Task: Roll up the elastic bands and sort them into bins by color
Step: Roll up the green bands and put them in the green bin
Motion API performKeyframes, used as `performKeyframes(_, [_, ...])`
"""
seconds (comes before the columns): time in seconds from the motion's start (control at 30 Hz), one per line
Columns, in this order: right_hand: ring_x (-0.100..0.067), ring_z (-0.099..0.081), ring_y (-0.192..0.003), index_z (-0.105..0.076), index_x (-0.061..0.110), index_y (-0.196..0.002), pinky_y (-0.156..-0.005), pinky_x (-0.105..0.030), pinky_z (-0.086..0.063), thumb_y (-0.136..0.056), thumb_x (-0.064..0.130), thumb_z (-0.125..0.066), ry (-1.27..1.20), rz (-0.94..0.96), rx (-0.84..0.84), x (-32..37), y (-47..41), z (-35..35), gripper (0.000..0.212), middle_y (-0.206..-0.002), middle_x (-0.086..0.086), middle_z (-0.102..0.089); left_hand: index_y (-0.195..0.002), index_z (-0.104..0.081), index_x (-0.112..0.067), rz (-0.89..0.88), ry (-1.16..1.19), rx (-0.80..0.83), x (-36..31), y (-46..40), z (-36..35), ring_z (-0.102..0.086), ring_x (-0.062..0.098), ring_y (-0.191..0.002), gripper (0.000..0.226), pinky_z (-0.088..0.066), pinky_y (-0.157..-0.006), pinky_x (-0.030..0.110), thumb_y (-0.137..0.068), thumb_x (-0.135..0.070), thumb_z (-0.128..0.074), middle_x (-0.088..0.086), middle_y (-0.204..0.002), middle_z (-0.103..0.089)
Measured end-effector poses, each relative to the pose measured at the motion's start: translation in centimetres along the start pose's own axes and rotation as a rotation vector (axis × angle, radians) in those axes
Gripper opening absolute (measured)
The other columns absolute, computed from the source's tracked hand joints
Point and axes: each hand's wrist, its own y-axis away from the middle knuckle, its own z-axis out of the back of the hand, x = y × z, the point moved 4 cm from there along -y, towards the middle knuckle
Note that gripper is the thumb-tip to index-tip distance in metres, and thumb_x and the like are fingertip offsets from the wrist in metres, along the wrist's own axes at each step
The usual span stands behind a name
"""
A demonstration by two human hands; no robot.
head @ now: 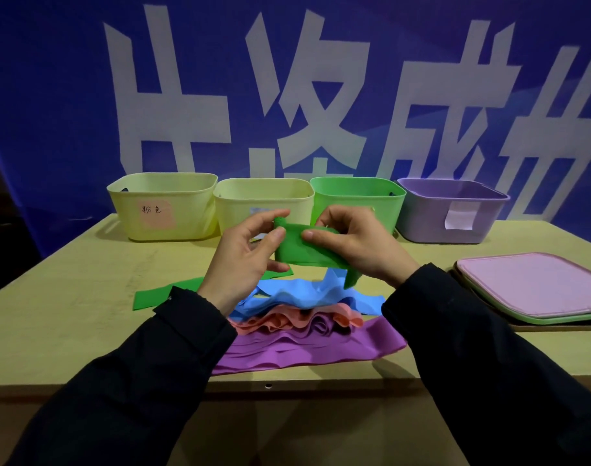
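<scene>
Left fingers: thumb and fingers of the left hand (245, 255) pinch the left edge of the green elastic band (302, 247), centre of the frame.
Right fingers: the right hand (356, 243) curls round the band's right end, thumb on its front.
Band: held above the wooden worktop (68, 297); a tail trails down to lower left.
Pile: blue band (304, 294), pink band (287, 319) and purple band (307, 348) lie bunched below the hands.
Writing: pink label (156, 213) on the left yellow plastic bin (163, 205) reads "粉色"; the white label on the purple bin (452, 210) is unreadable.
Other bins: a second yellow bin (263, 200) and a green bin (358, 196) stand between them.
Right edge: stacked flat lids (536, 287), pink on top.
Backdrop: blue banner (52, 95) with large white characters.
</scene>
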Motion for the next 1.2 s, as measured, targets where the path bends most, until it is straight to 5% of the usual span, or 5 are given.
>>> performKeyframes(0.3, [-0.022, -0.045, -0.066, -0.069, 0.020, -0.094, -0.061, -0.040, -0.037, -0.080, 0.047, -0.075, -0.179, -0.001, 0.085, 0.0, 0.2, -0.5, 0.031, -0.074, -0.029, -0.052, -0.114, -0.066, -0.021, 0.019, 0.032, -0.033, -0.1, -0.1, 0.2, -0.070, 0.014, -0.081, 0.023, -0.057, -0.061, 0.027, -0.095, -0.008, -0.067, -0.004, -0.097, -0.073])
performKeyframes(0.6, [-0.002, -0.042, -0.042, -0.069, 0.003, -0.082, -0.042, -0.016, -0.030, -0.089, 0.026, -0.076, -0.050, -0.018, 0.018, 0.4, 0.4, 0.1, 0.025, -0.056, 0.003, -0.052, -0.115, -0.069, -0.029, -0.032, -0.030, -0.020, 0.2, 0.0, 0.5, -0.057, 0.011, -0.073, 0.022, -0.050, -0.059, 0.026, -0.098, -0.015, -0.065, -0.004, -0.099, -0.062])
performKeyframes(0.73, [-0.011, -0.046, -0.055, -0.070, 0.007, -0.082, -0.052, -0.027, -0.036, -0.090, 0.030, -0.075, -0.093, -0.021, 0.044, 0.1, 0.7, 0.2, 0.025, -0.064, -0.006, -0.057, -0.109, -0.067, -0.024, 0.007, 0.032, -0.065, 0.2, -0.1, 0.7, -0.064, 0.010, -0.075, 0.022, -0.056, -0.058, 0.025, -0.094, -0.008, -0.069, -0.013, -0.088, -0.069])
performKeyframes(0.9, [0.000, -0.044, -0.048, -0.070, 0.013, -0.076, -0.050, -0.015, -0.032, -0.089, 0.028, -0.076, -0.034, -0.017, -0.019, 0.0, 0.7, 0.6, 0.022, -0.053, 0.017, -0.055, -0.118, -0.070, -0.030, 0.009, 0.027, -0.048, 0.9, -0.1, 1.0, -0.062, 0.014, -0.085, 0.028, -0.059, -0.065, 0.029, -0.103, -0.010, -0.056, 0.014, -0.111, -0.060])
performKeyframes(1.2, [-0.003, -0.049, -0.058, -0.072, 0.008, -0.080, -0.056, -0.021, -0.038, -0.087, 0.029, -0.078, -0.062, -0.022, 0.034, 0.0, 0.7, 0.1, 0.023, -0.063, 0.008, -0.061, -0.116, -0.064, -0.021, 0.022, 0.007, -0.046, 0.8, -0.1, 0.8, -0.063, 0.008, -0.073, 0.023, -0.056, -0.055, 0.027, -0.098, -0.008, -0.063, -0.014, -0.086, -0.068])
